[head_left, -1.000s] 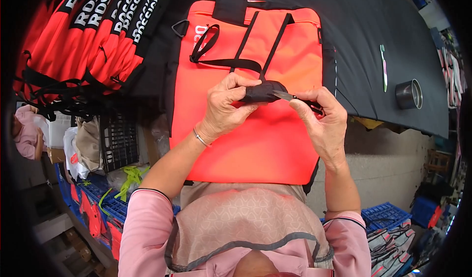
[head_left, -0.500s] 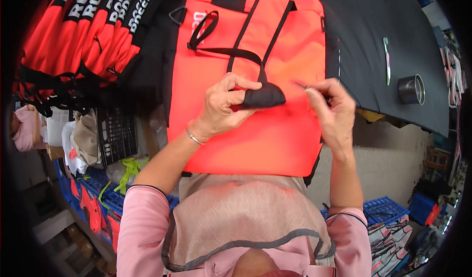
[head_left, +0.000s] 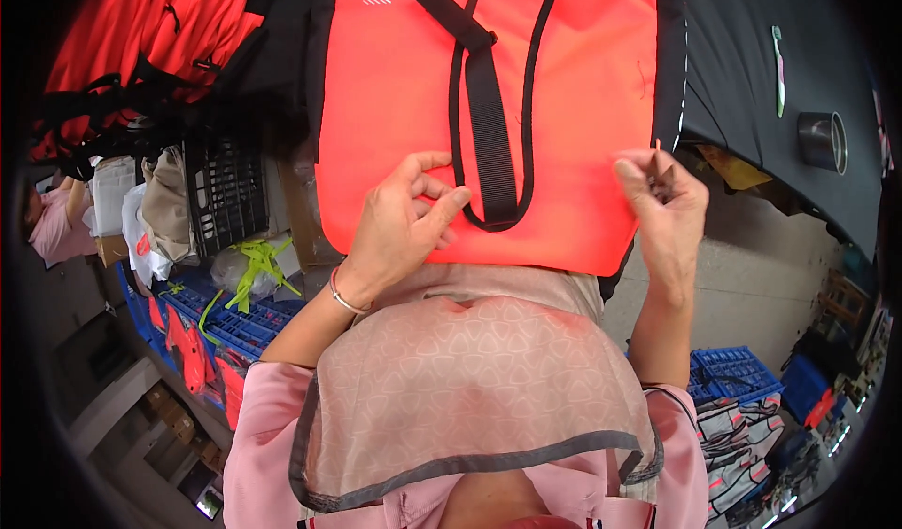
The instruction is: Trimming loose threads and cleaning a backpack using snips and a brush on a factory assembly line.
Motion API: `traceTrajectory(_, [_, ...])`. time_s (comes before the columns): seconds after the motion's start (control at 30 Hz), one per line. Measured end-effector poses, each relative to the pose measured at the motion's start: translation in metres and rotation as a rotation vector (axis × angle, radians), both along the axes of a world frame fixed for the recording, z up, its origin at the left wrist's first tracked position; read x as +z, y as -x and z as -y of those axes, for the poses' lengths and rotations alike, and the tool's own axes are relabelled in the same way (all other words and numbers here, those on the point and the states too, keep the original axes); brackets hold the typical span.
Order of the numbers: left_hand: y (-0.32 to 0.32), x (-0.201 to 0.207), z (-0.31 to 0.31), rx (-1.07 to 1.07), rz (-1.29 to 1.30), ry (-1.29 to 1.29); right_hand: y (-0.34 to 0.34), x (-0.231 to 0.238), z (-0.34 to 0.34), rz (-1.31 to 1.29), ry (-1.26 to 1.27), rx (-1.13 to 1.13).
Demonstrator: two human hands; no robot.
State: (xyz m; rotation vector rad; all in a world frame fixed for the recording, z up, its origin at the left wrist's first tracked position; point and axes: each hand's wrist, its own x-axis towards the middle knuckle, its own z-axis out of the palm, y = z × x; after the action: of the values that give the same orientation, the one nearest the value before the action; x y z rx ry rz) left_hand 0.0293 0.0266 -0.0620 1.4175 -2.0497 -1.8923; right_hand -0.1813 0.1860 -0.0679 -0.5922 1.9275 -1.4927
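A bright orange-red bag (head_left: 583, 106) with black sides lies flat before me, its near edge at my lap. Down its middle runs a long panel outlined in black trim, with a wide black webbing strap (head_left: 493, 144) on it. My left hand (head_left: 404, 214) rests at the left of the panel's rounded near end, thumb and forefinger apart, with nothing seen between them. Over the bag's right edge, my right hand (head_left: 669, 214) is closed around small pointed snips (head_left: 660, 174), their brownish blades pointing up; the handles are hidden in the palm.
A metal cup (head_left: 823, 142) and a toothbrush (head_left: 778, 70) lie on the black-covered table at right. Similar red bags (head_left: 141, 31) are stacked at far left. Below them stand a black crate (head_left: 225, 195) and blue crates (head_left: 249, 327). Another person's pink sleeve (head_left: 58, 224) shows at left.
My left hand has let go of the black end it pinched up, and the strap now lies flat. My right hand has drawn to the bag's right edge with the snips. The whole view has shifted.
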Motion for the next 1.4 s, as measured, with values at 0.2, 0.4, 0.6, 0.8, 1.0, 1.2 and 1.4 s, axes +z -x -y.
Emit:
traceTrajectory(0.2, [0.002,-0.032,0.008,0.091,-0.370,-0.315,-0.051,0.003,0.006,0.011,0.248,0.724])
traceTrajectory(0.4, [-0.002,-0.045,0.024,0.213,-0.498,-0.386,-0.047,0.003,0.002,-0.261,0.062,1.168])
traceTrajectory(0.6, [0.005,-0.032,0.018,0.199,-0.567,-0.313,-0.022,0.006,0.002,0.067,-0.050,0.674])
traceTrajectory(0.8, [0.013,-0.017,0.008,0.162,-0.675,-0.741,-0.030,0.003,0.042,-0.126,-0.228,0.201])
traceTrajectory(1.0, [0.015,-0.013,-0.003,0.003,-0.480,-0.554,-0.027,-0.002,0.050,0.150,0.068,0.106])
traceTrajectory(1.2, [0.020,-0.018,-0.007,-0.121,-0.435,-0.142,-0.025,-0.002,0.054,0.132,0.119,0.056])
traceTrajectory(1.4, [0.033,-0.027,0.018,-0.304,-0.531,0.954,-0.019,0.005,0.059,0.125,0.189,0.052])
